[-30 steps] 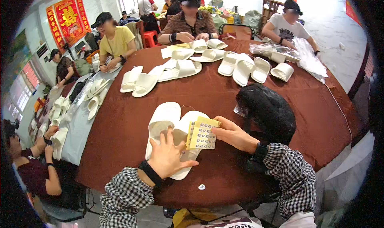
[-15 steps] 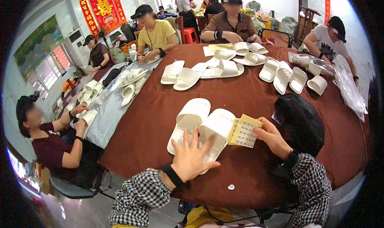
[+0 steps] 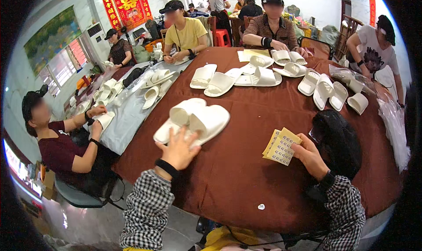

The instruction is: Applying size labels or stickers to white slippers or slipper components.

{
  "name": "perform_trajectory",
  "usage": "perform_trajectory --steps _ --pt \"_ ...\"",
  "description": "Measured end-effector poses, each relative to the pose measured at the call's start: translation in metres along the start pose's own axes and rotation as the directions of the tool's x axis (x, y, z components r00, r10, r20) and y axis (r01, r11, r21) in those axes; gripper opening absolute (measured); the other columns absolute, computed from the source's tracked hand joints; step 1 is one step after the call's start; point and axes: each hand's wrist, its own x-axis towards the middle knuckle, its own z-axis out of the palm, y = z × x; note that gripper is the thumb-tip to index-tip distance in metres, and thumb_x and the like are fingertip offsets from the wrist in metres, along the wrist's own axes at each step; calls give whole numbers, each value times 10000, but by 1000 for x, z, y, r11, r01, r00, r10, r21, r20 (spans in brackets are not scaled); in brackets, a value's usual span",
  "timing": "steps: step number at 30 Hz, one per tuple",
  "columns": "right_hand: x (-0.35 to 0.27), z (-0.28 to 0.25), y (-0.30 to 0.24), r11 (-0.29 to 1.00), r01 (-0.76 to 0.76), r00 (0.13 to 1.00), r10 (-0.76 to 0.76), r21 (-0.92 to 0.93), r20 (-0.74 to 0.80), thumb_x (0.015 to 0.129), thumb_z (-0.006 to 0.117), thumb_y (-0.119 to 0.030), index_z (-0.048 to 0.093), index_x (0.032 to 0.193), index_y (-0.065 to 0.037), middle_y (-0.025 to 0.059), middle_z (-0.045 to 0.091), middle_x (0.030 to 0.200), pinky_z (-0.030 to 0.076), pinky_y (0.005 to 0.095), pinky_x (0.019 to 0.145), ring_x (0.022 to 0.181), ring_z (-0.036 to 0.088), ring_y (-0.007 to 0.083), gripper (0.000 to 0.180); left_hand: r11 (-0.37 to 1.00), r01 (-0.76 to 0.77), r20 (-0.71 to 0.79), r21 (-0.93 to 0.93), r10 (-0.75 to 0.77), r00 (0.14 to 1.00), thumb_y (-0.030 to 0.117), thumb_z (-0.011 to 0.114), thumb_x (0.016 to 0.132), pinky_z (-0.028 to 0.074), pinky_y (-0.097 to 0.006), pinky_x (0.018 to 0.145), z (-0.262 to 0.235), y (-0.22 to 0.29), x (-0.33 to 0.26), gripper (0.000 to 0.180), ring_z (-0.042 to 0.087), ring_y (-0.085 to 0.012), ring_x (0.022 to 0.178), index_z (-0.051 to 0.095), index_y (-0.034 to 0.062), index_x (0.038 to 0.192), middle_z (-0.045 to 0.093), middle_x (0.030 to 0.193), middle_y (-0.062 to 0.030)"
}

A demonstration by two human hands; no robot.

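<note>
The single view comes from a camera worn on the person's head, looking steeply down and forward over the near edge of a large round table with a dark reddish-brown cloth (image 3: 246, 172). It sits close above the person's own checked-sleeved forearms, which enter from the lower edge: the left hand (image 3: 179, 149) is left of centre and the right hand (image 3: 310, 156) right of centre. The fisheye lens bends the table's rim and the walls toward a black circular border, and takes in seated people around the far side. There is no second view to share with.
</note>
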Motion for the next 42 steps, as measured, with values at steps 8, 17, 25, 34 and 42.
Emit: perform_trajectory --steps 8,17,25,34,42 --pt "2 7 -6 1000 11 1000 -11 -6 27 974 542 -139 506 1094 -23 39 586 1009 476 267 845 937 564 101 171 988 142 -35 -63 -144 989 389 444 967 192 -662 1109 41 -198 117 515 205 -540 1382 352 286 1464 251 1523 -213" --pt "-1 -1 -5 997 0 1000 2 -74 19 978 566 -222 525 1113 -12 31 578 998 441 259 847 946 532 96 253 863 503 -15 -44 -504 864 293 493 910 432 -506 1011 25 -176 155 476 503 -420 1227 569 -18 1262 388 1445 -230" --pt "15 -3 8 993 96 990 -87 -72 112 981 572 -194 514 1117 -14 33 571 1053 465 276 873 996 539 102 233 990 -34 -115 -139 18 993 301 538 939 421 -439 1021 5 -134 138 490 541 -412 1184 557 -58 1271 601 1238 -254" --pt "0 -15 -18 974 224 974 -225 35 17 980 582 -209 510 1093 -34 35 604 1034 479 280 833 965 571 92 220 -32 66 42 -997 489 871 405 440 1017 459 -436 1012 -73 117 37 584 530 -307 1212 374 6 1438 503 1367 -178" --pt "-1 -28 -29 977 209 978 -209 -31 -2 979 581 -202 519 1102 -22 47 617 1036 488 259 831 955 579 90 226 -166 225 76 -960 619 782 368 435 1029 469 -442 1014 -33 197 20 568 551 -303 1208 280 14 1446 487 1372 -183"
